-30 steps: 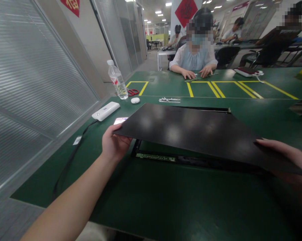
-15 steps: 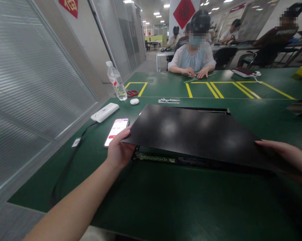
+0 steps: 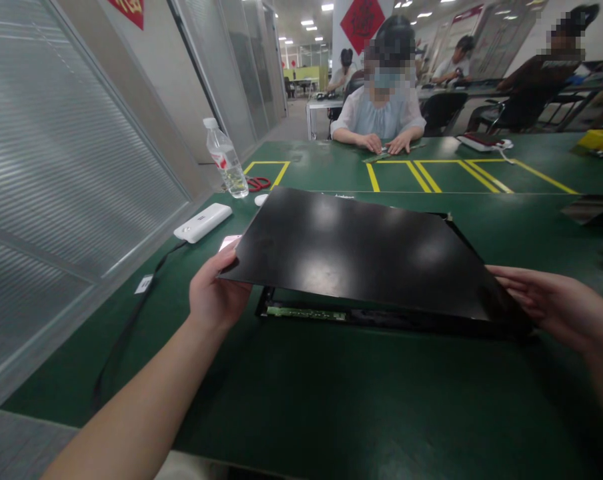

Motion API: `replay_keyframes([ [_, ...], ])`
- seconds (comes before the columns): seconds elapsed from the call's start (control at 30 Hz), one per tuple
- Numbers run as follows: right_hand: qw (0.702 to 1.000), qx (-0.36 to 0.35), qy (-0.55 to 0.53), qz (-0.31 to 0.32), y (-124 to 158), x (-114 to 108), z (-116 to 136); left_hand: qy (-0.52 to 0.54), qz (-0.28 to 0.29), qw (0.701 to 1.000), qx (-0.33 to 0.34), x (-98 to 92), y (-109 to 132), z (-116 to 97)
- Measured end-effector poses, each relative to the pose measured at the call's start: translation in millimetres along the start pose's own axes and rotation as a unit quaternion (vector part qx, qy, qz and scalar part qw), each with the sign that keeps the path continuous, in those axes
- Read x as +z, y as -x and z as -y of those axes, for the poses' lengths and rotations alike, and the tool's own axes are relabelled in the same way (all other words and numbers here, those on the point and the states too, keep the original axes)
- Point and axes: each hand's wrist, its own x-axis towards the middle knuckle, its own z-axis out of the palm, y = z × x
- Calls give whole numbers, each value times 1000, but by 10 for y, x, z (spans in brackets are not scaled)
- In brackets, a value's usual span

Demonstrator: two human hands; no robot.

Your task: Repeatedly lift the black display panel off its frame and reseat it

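Head view: above the black frame (image 3: 396, 319), left grip (image 3: 215, 292) clamps the dark panel (image 3: 351, 253); whether right grip (image 3: 556, 300) also clamps, I cannot tell.

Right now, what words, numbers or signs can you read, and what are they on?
None reads clearly.
Red corner sign: cut off.
Red diamond sign: character too blurred.
Bottle label: blurred.
White device: marking too small.
Cable tag: too small.
Dark shirt: lettering blurred.
Phone: mostly hidden.
Black panel: no lettering seen.
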Motion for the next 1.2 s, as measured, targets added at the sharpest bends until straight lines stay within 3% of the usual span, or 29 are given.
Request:
replay_keyframes([
  [0.1,998,24,-50,-25,-7,-6,1,-1,18,1000,5,-16,-13,1],
  [0.3,999,1,-25,-41,18,23,19,5,9,1000,3,-19,-23,24],
  [0.7,992,-27,-4,-124,16,73,29,-84,62,993,-63,-14,29,48],
  [1.2,986,-32,4,-162,59,122,64,-109,73,986,-101,-57,6,156],
])
